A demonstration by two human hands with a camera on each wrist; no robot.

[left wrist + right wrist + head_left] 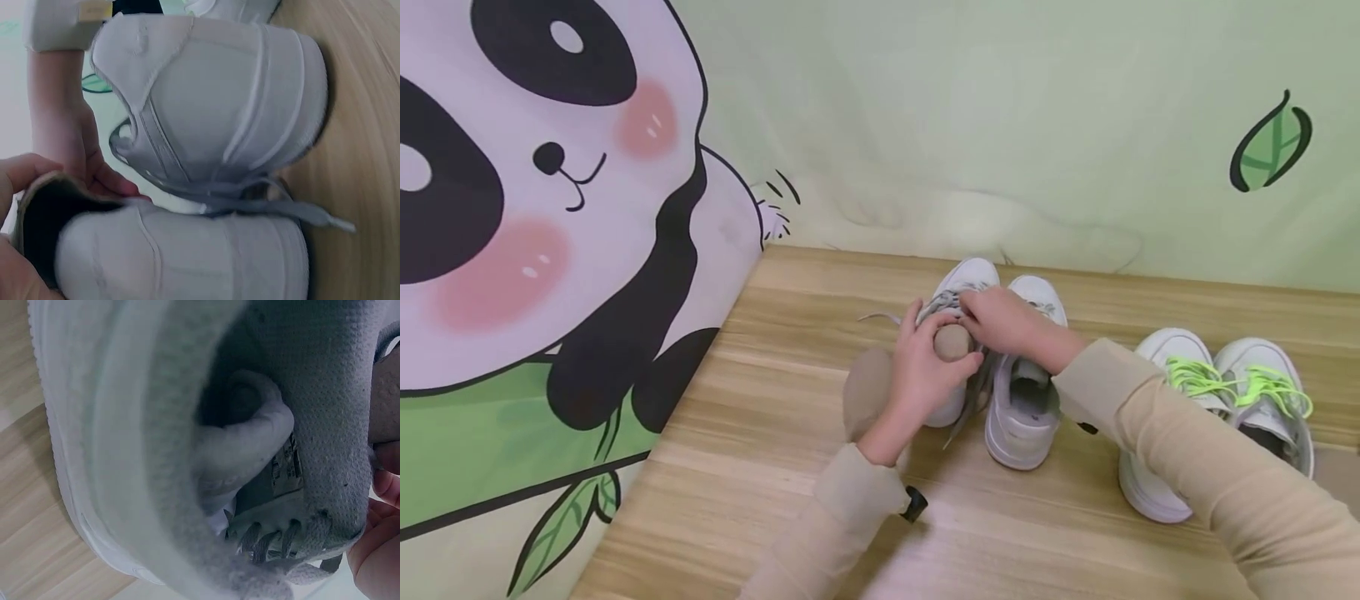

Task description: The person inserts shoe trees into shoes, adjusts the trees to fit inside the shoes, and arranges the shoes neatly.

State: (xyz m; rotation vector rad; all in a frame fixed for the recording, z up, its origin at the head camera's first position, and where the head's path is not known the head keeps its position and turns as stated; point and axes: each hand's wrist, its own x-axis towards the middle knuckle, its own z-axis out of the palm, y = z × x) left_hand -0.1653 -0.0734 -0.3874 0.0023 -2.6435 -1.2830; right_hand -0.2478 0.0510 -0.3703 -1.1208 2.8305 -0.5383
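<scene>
Shoe [973,273], white, on wood surface [805,333], just left of its mate [1021,437] | left hand [919,368]: thumb and fingers curled around rounded tan flap [953,342] | right hand [1011,325]: narrow pinch on grey laces [953,295] | 2 lime-laced shoes [1255,354] farther right.

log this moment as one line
left hand: holding white shoe | right hand: at its laces | beside it: another shoe | far right: green-laced shoes

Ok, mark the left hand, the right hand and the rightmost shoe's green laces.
Left hand [920,371]: head view, back of the hand.
Right hand [1009,320]: head view, back of the hand.
Green laces [1270,386]: head view, middle of the crossing strands.
</scene>
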